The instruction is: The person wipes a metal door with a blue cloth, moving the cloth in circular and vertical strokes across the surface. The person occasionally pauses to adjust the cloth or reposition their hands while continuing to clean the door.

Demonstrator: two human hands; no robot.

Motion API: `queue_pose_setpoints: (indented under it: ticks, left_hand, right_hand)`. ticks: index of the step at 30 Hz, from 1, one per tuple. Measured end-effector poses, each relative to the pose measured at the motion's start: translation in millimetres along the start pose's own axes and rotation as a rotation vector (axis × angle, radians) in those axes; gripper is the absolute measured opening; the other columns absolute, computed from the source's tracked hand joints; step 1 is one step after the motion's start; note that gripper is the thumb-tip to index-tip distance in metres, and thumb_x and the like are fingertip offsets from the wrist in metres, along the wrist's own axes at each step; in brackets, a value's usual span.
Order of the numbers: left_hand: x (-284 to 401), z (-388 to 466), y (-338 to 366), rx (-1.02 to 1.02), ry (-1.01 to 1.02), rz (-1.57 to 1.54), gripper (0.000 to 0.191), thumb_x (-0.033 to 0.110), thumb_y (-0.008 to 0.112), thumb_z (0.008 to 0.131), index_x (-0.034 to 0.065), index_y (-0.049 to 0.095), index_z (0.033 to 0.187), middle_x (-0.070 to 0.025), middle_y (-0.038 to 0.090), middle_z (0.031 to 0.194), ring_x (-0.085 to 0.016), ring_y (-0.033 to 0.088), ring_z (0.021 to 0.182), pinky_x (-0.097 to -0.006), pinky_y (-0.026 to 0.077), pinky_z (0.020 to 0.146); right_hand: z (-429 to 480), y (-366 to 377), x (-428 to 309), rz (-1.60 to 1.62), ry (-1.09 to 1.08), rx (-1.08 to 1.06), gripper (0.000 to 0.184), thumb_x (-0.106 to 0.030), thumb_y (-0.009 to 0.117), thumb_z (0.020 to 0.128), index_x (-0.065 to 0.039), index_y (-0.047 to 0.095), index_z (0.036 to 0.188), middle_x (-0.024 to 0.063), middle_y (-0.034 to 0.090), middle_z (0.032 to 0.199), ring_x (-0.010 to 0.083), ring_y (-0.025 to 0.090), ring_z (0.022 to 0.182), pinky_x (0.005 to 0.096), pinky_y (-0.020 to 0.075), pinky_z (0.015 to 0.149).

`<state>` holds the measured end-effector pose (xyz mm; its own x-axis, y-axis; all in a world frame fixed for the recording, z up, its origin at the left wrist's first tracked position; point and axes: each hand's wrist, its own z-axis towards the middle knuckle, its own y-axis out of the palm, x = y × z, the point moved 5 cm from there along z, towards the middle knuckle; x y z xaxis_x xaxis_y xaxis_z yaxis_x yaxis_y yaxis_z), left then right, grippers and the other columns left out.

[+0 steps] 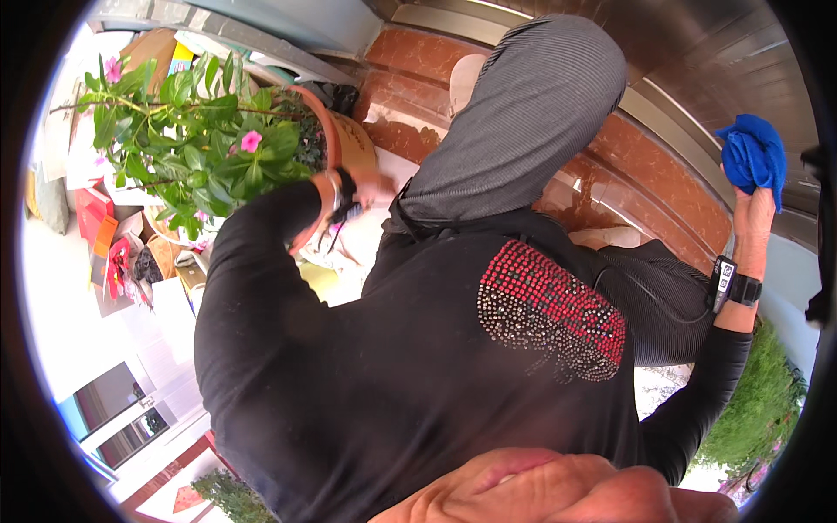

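My right hand (752, 206) is raised at the far right and grips a bunched blue cloth (753, 157). Behind the cloth is a dark, shiny metal panel (713, 59); I cannot tell whether the two touch. My left hand (371, 186) hangs beside my thigh in grey ribbed trousers (503, 131), close to a terracotta-coloured flowerpot (350, 137). It is blurred and its fingers are partly hidden, so its grip is unclear. A leafy plant with pink flowers (196, 144) grows from the pot.
Reddish-brown stone steps (418, 85) with wet-looking patches lie below the metal panel. At the left are piled boxes and bags (124, 255). Feathery green foliage (752, 399) stands at the lower right, beside a pale blue wall (791, 278).
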<state>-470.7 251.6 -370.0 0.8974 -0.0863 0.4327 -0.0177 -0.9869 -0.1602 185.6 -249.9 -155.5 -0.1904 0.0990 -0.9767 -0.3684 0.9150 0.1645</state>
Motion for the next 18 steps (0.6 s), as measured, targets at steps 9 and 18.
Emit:
queue_pose_setpoints:
  ticks: [9, 18]
  left_hand:
    - [-80.3, -30.2, 123.5, 0.162, -0.208, -0.331, 0.064, 0.034, 0.076, 0.103, 0.0112, 0.056, 0.159, -0.0055, 0.062, 0.147, -0.024, 0.058, 0.127, -0.0457, 0.049, 0.109]
    - [-105.3, -51.9, 182.9, 0.213, -0.238, -0.45, 0.06, 0.033, 0.076, 0.103, 0.0096, 0.059, 0.156, -0.005, 0.063, 0.14, -0.022, 0.059, 0.121, -0.0435, 0.049, 0.104]
  right_hand:
    - [2.9, -8.7, 10.1, 0.037, -0.032, -0.077, 0.055, -0.039, 0.068, 0.111, -0.011, 0.055, 0.157, 0.012, 0.063, 0.151, 0.0308, 0.067, 0.133, 0.0587, 0.0613, 0.107]
    - [3.1, 2.9, 20.3, -0.031, 0.002, -0.099, 0.062, -0.042, 0.071, 0.109, -0.012, 0.053, 0.16, 0.0087, 0.061, 0.154, 0.0279, 0.061, 0.14, 0.0575, 0.0561, 0.112]
